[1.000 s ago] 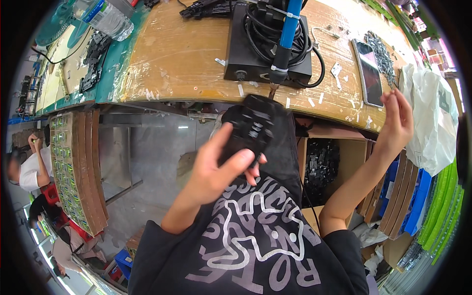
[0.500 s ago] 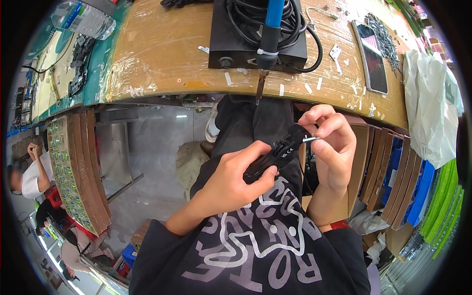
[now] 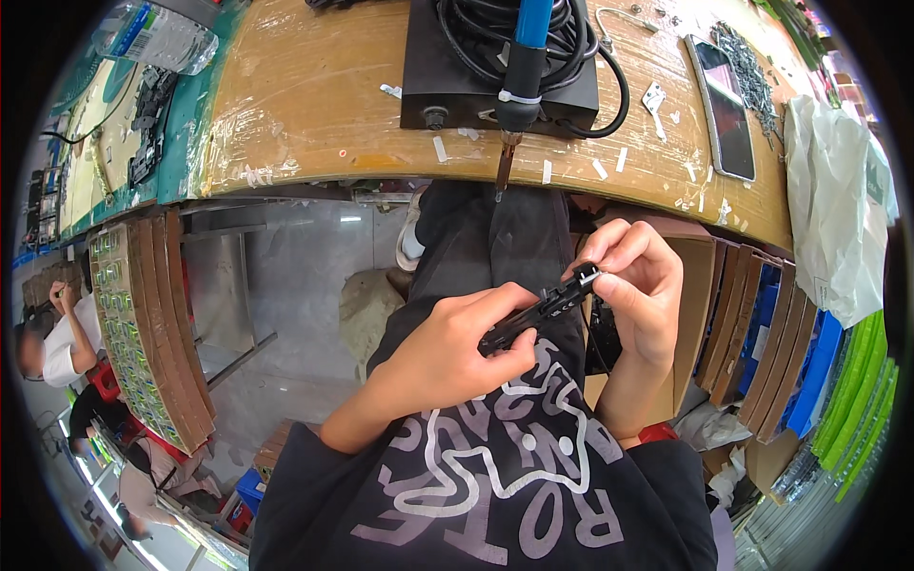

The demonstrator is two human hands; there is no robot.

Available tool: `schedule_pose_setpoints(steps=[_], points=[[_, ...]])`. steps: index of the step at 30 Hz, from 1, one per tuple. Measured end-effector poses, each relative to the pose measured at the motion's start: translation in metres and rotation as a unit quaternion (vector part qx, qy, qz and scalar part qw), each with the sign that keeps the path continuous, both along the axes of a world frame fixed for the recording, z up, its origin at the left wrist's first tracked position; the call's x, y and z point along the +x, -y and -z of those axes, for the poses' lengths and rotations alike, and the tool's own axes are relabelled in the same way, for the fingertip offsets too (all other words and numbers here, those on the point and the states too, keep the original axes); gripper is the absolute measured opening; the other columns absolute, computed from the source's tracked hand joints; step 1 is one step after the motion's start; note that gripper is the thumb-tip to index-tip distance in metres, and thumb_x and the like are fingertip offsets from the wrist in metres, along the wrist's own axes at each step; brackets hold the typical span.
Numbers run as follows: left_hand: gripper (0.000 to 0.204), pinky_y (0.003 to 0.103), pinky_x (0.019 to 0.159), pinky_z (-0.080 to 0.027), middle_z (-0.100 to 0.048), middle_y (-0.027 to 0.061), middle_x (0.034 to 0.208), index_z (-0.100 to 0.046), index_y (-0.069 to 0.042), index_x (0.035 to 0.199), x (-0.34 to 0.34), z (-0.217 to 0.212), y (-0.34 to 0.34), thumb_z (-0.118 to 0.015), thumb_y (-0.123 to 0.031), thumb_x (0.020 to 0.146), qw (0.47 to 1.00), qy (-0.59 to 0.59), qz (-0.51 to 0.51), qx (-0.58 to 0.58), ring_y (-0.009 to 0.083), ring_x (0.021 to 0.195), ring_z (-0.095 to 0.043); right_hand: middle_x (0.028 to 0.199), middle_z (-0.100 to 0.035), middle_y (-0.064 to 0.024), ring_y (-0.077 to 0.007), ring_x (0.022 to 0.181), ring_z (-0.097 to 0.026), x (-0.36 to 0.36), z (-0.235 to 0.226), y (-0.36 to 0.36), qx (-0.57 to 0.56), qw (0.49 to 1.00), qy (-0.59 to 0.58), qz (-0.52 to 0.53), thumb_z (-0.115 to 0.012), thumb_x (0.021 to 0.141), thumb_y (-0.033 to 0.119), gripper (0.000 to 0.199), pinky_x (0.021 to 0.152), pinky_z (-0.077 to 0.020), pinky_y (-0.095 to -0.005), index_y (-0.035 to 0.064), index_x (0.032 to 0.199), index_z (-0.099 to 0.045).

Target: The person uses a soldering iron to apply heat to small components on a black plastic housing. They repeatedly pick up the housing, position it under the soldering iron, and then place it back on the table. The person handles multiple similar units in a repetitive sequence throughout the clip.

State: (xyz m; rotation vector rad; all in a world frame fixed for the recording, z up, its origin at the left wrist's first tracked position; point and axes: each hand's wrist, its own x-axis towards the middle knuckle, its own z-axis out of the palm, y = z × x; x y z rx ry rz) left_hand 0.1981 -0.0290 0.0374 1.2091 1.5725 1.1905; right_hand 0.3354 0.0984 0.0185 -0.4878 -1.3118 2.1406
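Note:
A small black plastic part [image 3: 543,306], long and flat, lies tilted above my lap. My left hand [image 3: 447,347] grips its lower end with thumb and fingers closed around it. My right hand [image 3: 633,285] pinches its upper end, the fingertips pressed on a small pale piece there. Both hands are below the edge of the wooden workbench [image 3: 305,105], over my dark trousers. On the bench above stands a black box [image 3: 495,67] with a blue-handled soldering iron [image 3: 519,67] pointing down past the edge.
A phone [image 3: 721,105] and a heap of small metal parts [image 3: 752,71] lie at the bench's right. An open carton [image 3: 690,314] with stacked cardboard sits right of my knee; trays stand at the left [image 3: 143,324]. A plastic bottle [image 3: 157,33] lies far left. Another person [image 3: 57,333] sits at left.
One second ago my right hand reached up to the bench edge and the left held the part alone. The right hand has come down and now pinches the part's upper end.

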Motion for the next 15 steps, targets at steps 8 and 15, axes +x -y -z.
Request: schedule_pose_setpoints(steps=[8, 15], points=[[0.024, 0.028, 0.047, -0.040, -0.052, 0.0129, 0.062, -0.053, 0.006, 0.086, -0.003, 0.003, 0.002, -0.060, -0.003, 0.065, 0.999, -0.022, 0.026, -0.020, 0.0195, 0.050, -0.052, 0.087, -0.053, -0.0144, -0.0125, 0.076, -0.052, 0.002, 0.004, 0.002, 0.030, 0.999, 0.038, 0.015, -0.057, 0.069, -0.012, 0.014, 0.066, -0.0453, -0.0222, -0.0015, 0.075, -0.050], [0.023, 0.033, 0.048, -0.042, -0.054, 0.0160, 0.069, -0.052, 0.002, 0.089, -0.004, 0.010, 0.004, -0.058, -0.006, 0.069, 0.996, -0.074, 0.053, -0.010, 0.0289, 0.052, -0.053, 0.087, -0.053, -0.0143, -0.0124, 0.078, -0.053, 0.006, 0.008, 0.002, 0.034, 0.998, 0.056, 0.008, -0.057, 0.069, -0.013, 0.014, 0.068, -0.0464, -0.0233, -0.0021, 0.075, -0.050]])
